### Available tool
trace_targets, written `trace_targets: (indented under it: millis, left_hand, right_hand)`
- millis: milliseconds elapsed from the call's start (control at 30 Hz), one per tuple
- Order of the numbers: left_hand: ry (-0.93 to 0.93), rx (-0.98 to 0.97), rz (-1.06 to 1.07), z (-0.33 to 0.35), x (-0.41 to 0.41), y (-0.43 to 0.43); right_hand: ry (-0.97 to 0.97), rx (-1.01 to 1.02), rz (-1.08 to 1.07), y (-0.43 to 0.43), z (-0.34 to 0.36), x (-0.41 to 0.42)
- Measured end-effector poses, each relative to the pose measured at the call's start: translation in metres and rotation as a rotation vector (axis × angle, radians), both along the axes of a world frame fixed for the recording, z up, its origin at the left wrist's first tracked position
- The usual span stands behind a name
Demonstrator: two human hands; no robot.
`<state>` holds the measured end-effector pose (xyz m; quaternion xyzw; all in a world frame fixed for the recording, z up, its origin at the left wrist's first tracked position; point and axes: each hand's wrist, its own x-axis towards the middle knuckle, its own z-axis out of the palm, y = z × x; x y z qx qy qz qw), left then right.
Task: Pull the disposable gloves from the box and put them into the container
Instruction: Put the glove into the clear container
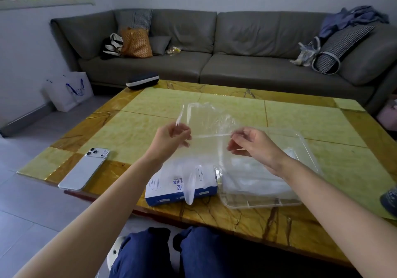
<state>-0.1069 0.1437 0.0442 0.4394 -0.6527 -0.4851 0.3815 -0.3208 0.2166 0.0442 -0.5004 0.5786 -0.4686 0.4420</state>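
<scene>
both hands are up over the desk [150, 107], a little apart, with one clear glove [206, 118] held between them. the left hand [171, 138] pinches one edge of the film with curled fingers, and the right hand [253, 142] pinches the opposite edge, so the bottom edge is drawn into a fairly taut line while the rest rises loosely above the knuckles. the glove is fully out of the box [171, 193] and hangs in the air, touching neither the box nor the container [257, 206].

the blue-and-white box lies flat at the near edge of the desk, below the left forearm. another sheet, the next glove [190, 188], pokes out of its opening and droops over the front, so the box is not finished. the clear container sits just beside the box on its right, under the right wrist. a whitish, crumpled layer of stored gloves [253, 176] appears to lie in it, though how many cannot be told through the plastic.

by my reading the task is partway through: some gloves seem to be in the container, one is in hand and not yet placed, and at least one more waits in the box. what looks left for this glove is carrying it right and lowering it in. being so thin, it may cling to the fingers on release.

a white phone [86, 168] lies on the desk's left side.
</scene>
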Motion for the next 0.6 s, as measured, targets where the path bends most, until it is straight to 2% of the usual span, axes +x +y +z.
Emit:
trace_targets:
  millis: [100, 200, 267, 400, 533, 600]
  left_hand:
    - [0.002, 0.017, -0.006, -0.005, -0.005, 0.002]
    - [0.007, 0.029, -0.008, -0.01, -0.012, 0.003]
    - [0.018, 0.048, -0.007, -0.014, -0.014, 0.006]
    - [-0.007, 0.096, 0.015, -0.027, -0.009, 0.011]
    - [-0.154, 0.17, 0.059, -0.037, 0.003, 0.003]
    - [-0.248, 0.106, 0.124, -0.034, 0.003, -0.005]
  right_hand:
    - [-0.068, 0.078, 0.071, 0.004, 0.0, -0.004]
    - [-0.021, 0.151, 0.163, 0.009, -0.013, 0.004]
    - [-0.005, 0.115, 0.054, 0.01, -0.028, 0.011]
    - [-0.096, 0.043, -0.228, 0.001, -0.028, 0.006]
    - [0.128, 0.028, -0.314, -0.006, -0.01, -0.013]
    - [0.234, 0.016, -0.302, -0.003, -0.002, -0.018]
